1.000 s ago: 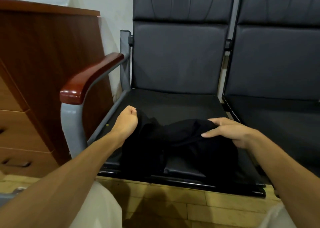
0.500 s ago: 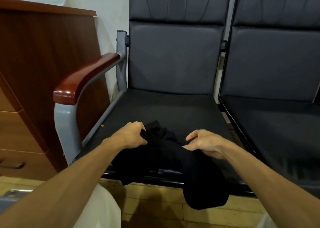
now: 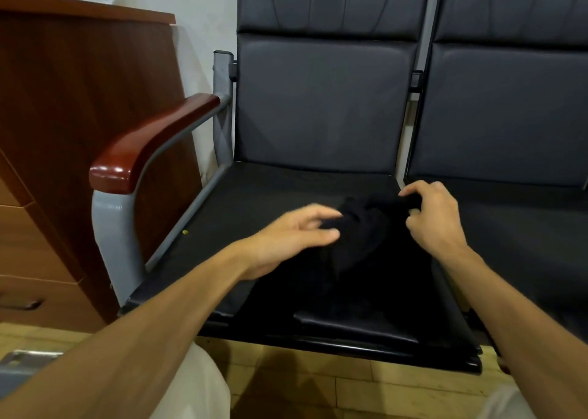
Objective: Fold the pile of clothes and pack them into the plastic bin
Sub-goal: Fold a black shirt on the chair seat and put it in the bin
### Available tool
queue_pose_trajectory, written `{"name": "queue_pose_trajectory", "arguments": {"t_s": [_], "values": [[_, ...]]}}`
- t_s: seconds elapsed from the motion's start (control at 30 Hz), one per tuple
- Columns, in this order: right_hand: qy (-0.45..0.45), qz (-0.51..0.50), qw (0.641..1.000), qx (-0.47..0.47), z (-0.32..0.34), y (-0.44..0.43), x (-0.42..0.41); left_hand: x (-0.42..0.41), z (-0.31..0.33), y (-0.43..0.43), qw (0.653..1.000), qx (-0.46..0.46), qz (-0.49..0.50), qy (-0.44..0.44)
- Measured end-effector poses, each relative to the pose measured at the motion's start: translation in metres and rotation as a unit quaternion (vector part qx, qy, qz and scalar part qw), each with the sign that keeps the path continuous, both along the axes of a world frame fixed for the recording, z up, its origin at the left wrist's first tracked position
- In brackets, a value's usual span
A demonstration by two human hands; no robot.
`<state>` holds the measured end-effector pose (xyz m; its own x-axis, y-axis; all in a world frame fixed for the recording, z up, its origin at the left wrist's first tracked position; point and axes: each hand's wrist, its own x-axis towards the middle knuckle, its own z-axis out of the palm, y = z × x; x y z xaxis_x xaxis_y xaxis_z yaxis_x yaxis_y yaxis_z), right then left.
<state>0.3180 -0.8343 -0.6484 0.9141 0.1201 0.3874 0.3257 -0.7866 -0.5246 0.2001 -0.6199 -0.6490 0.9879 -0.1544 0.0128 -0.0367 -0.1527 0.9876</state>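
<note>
Our right hand [image 3: 436,218] has its grip closed on the cloth [image 3: 359,237]: the thumb and the curled fingers pinch a bunched fold of it near the back right corner of the seat [image 3: 254,202]. Our left hand [image 3: 286,240] is blurred. Its fingers are spread and mostly straight, with the tips at the left side of the bunched fold. We cannot tell if this grip has hold of the fabric or only touches it.

The cloth is black and lies on the black seat, so its outline is hard to follow. The raised, crumpled part is between our two hands, toward the back of the seat. The rest spreads flat toward the front edge, mostly on the right half.

The seat belongs to a chair with a dark padded back [image 3: 324,100]. A second seat [image 3: 525,227] stands just beside it on the right. On the left side there is a grey frame with a red-brown armrest [image 3: 149,145]. Beside this stands a wooden cabinet [image 3: 79,100] with drawers. Below the front edge we see a yellowish tiled floor [image 3: 318,387].
</note>
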Motion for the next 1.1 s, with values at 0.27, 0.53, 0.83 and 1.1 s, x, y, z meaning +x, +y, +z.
{"name": "queue_pose_trajectory", "arguments": {"t_s": [0.27, 0.53, 0.83, 1.1], "values": [[0.005, 0.189, 0.978, -0.092, -0.025, 0.003, -0.013, 0.022, -0.029, 0.007, 0.970, 0.236, 0.015, 0.047], [0.264, 0.208, 0.914, -0.226, -0.044, 0.014, -0.030, 0.034, -0.060, 0.021, 0.864, 0.491, -0.063, 0.086], [0.222, 0.027, 0.974, -0.017, -0.031, -0.010, -0.004, 0.027, -0.049, 0.053, 0.909, 0.397, 0.110, 0.057], [0.249, -0.083, 0.965, 0.016, -0.029, -0.021, -0.001, -0.008, -0.019, 0.017, 0.980, 0.164, -0.053, 0.096]]}}
